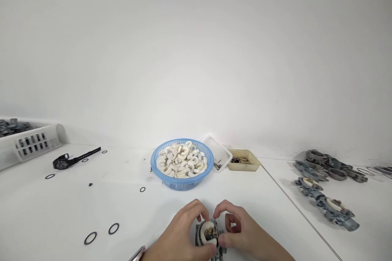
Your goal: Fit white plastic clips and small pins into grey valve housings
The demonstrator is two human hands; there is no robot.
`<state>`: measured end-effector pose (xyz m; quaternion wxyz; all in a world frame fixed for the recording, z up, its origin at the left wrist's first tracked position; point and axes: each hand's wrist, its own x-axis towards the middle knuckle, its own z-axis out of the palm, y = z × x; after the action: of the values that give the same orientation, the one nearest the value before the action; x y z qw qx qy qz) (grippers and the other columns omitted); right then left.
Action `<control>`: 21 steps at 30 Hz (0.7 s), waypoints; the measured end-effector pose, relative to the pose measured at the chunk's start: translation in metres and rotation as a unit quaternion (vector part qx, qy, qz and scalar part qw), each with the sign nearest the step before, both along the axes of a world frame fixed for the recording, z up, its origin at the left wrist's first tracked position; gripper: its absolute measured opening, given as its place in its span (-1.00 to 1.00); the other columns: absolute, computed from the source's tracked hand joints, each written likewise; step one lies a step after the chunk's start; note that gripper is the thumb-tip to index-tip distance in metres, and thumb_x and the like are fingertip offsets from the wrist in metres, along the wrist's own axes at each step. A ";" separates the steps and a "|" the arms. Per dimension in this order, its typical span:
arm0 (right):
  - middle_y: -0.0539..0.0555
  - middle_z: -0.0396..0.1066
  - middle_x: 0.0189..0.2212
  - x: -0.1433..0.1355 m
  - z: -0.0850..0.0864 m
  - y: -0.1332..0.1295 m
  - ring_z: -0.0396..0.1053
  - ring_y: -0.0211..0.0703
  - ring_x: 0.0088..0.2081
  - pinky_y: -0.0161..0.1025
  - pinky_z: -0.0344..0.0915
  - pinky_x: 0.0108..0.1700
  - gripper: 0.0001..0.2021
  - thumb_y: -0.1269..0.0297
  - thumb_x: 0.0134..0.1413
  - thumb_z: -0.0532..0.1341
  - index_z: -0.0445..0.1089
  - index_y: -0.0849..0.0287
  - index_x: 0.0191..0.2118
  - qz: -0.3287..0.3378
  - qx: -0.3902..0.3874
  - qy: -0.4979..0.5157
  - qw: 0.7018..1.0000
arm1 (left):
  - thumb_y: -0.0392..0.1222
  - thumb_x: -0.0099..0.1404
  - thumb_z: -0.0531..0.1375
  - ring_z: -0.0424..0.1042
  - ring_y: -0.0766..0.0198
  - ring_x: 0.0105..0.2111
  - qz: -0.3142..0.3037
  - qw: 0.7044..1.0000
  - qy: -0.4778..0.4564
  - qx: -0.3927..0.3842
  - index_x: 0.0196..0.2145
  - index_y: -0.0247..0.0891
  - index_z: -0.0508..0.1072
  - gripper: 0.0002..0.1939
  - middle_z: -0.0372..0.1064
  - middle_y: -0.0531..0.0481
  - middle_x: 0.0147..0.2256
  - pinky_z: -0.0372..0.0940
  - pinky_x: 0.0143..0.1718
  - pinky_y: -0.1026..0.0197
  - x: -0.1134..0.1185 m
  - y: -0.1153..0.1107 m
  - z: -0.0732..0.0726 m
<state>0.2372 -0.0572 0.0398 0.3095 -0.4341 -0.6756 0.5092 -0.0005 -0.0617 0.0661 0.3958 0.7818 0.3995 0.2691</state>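
At the bottom centre a grey metal part (221,239) has a white C-shaped piece (206,232) seated in its round opening, with brass bits showing inside. My left hand (186,232) is wrapped round the left side of the metal part, its thumb along the near edge. At the right side, my right hand (237,228) has its fingers curled, with index finger and thumb at the rim of the part; a small thin thing shows at the index fingertip, too small to name.
Beyond my hands stands a blue basket (182,183) of white C-shaped pieces, beside a white tray (228,155) and a beige tray (245,167). More metal parts (337,208) lie right. At left are a watch (63,163), black rings (90,237) and a white crate (55,136).
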 end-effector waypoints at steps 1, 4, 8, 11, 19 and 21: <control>-0.12 0.11 -0.43 0.000 0.001 -0.001 0.01 -0.27 -0.39 -0.30 -0.02 -0.32 -0.52 0.03 -0.13 0.48 0.45 0.10 -0.10 -0.002 -0.003 -0.002 1.000 | -0.23 0.09 0.34 0.30 0.21 -0.16 -0.001 1.000 0.000 -0.004 -0.24 -0.14 0.31 -0.68 0.26 0.13 -0.19 0.19 -0.09 0.22 0.000 0.000 0.001; -0.09 0.16 -0.36 -0.003 0.004 -0.004 0.04 -0.25 -0.37 -0.29 0.00 -0.32 -0.56 0.04 -0.16 0.48 0.47 0.09 -0.15 -0.018 0.007 -0.006 1.000 | -0.24 0.08 0.35 0.30 0.20 -0.13 -0.002 1.000 0.002 -0.016 -0.23 -0.13 0.33 -0.68 0.25 0.13 -0.18 0.19 -0.07 0.22 0.000 -0.001 0.003; -0.03 0.26 -0.20 -0.007 0.010 -0.006 0.08 -0.25 -0.35 -0.27 0.05 -0.29 -0.63 0.09 -0.17 0.47 0.50 0.06 -0.20 -0.029 0.020 -0.006 0.999 | -0.25 0.08 0.35 0.30 0.20 -0.13 0.000 1.000 0.000 -0.015 -0.23 -0.13 0.34 -0.68 0.25 0.13 -0.18 0.18 -0.06 0.22 -0.001 -0.002 0.003; -0.02 0.27 -0.19 -0.009 0.012 -0.008 0.08 -0.28 -0.38 -0.27 0.05 -0.29 -0.70 0.12 -0.18 0.45 0.52 0.09 -0.27 -0.030 0.017 -0.003 0.999 | -0.25 0.08 0.36 0.30 0.20 -0.12 0.000 1.000 -0.008 -0.012 -0.24 -0.13 0.33 -0.67 0.25 0.14 -0.18 0.19 -0.08 0.23 -0.001 -0.002 0.001; -0.02 0.28 -0.22 -0.009 0.014 -0.010 0.09 -0.28 -0.39 -0.27 0.06 -0.30 -0.73 0.13 -0.17 0.43 0.54 0.10 -0.29 -0.025 0.021 -0.003 0.999 | -0.23 0.08 0.37 0.30 0.16 -0.08 0.006 1.000 -0.002 -0.011 -0.23 -0.13 0.33 -0.67 0.27 0.12 -0.17 0.18 -0.01 0.19 -0.001 -0.001 -0.001; -0.02 0.28 -0.22 -0.008 0.013 -0.010 0.09 -0.28 -0.39 -0.27 0.06 -0.30 -0.73 0.14 -0.17 0.44 0.54 0.09 -0.29 -0.025 0.024 -0.005 0.999 | -0.22 0.08 0.37 0.30 0.16 -0.08 0.003 1.000 0.001 -0.012 -0.23 -0.14 0.34 -0.66 0.27 0.12 -0.16 0.18 -0.02 0.18 -0.001 0.000 0.000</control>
<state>0.2291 -0.0675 0.0524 0.3291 -0.4462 -0.6781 0.4825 -0.0016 -0.0618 0.0662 0.4040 0.7761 0.4055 0.2646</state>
